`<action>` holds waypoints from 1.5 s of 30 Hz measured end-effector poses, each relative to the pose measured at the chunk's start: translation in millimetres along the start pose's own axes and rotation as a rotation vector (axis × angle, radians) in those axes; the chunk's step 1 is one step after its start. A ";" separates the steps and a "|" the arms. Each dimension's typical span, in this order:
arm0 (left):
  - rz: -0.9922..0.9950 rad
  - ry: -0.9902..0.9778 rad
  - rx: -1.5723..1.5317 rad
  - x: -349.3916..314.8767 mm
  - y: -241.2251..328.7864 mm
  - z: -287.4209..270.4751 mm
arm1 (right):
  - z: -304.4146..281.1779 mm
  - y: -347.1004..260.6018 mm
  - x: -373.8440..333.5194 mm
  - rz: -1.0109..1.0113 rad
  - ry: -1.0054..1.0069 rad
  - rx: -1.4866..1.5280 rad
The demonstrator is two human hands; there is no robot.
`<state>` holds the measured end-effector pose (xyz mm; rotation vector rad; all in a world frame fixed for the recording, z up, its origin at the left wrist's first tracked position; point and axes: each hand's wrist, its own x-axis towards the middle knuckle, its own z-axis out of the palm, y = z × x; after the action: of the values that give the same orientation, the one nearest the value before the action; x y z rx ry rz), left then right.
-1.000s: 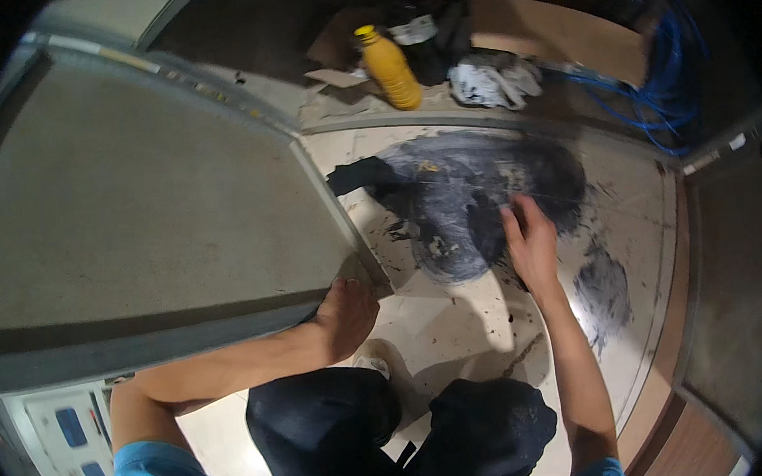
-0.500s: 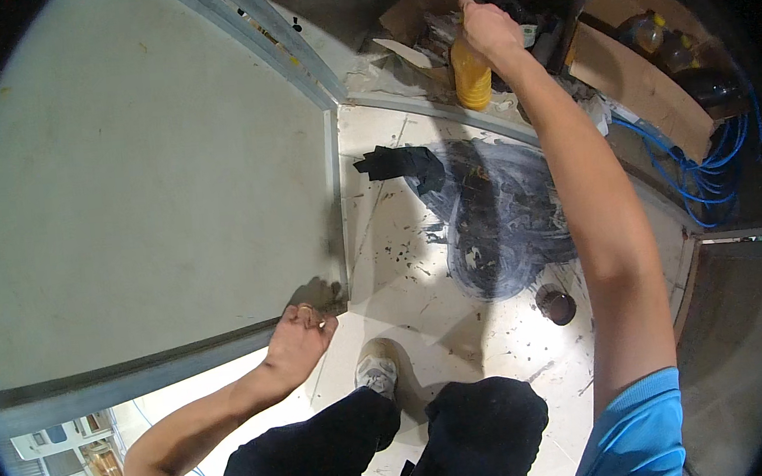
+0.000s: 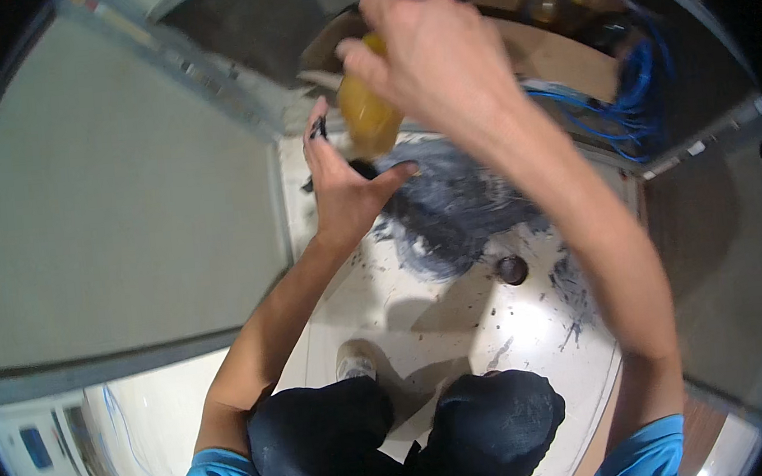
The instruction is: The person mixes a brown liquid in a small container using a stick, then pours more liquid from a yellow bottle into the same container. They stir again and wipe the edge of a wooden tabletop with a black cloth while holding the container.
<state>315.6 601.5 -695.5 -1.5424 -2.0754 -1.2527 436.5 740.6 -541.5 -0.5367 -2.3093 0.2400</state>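
Since the earlier frame, the yellow bottle (image 3: 369, 117) had come up from where it stood, and the left hand (image 3: 341, 192) had left the grey panel (image 3: 125, 215) to meet it. The lift looked done; the left hand had not closed, its fingers spread beside the bottle's lower part, contact unclear. The right hand (image 3: 446, 51), blurred, appeared to grip the bottle near its top. The dark smear (image 3: 458, 186) still covered the floor tiles (image 3: 424, 316) beyond the knees. Held above the smear's far left part, the bottle pointed cap end away from the person, its long axis seemingly near upright.
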 end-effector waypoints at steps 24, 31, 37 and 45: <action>0.069 -1.586 0.107 -41.6 7.8 89.7 | -15.7 -8.1 -475.9 1.160 -0.075 0.562; 0.170 -1.630 0.245 -32.9 52.1 109.9 | 34.3 -42.8 -506.8 1.063 -0.270 0.471; 0.144 -1.670 0.402 -24.6 79.7 117.0 | 46.5 -31.6 -512.1 1.042 -0.283 0.449; 0.134 -1.668 0.422 -18.0 88.7 117.9 | 49.3 -29.1 -511.1 1.045 -0.215 0.469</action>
<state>432.2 685.0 -734.6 -2.7110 -2.4396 0.9977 719.0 486.0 -887.7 -1.4602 -1.8413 1.3331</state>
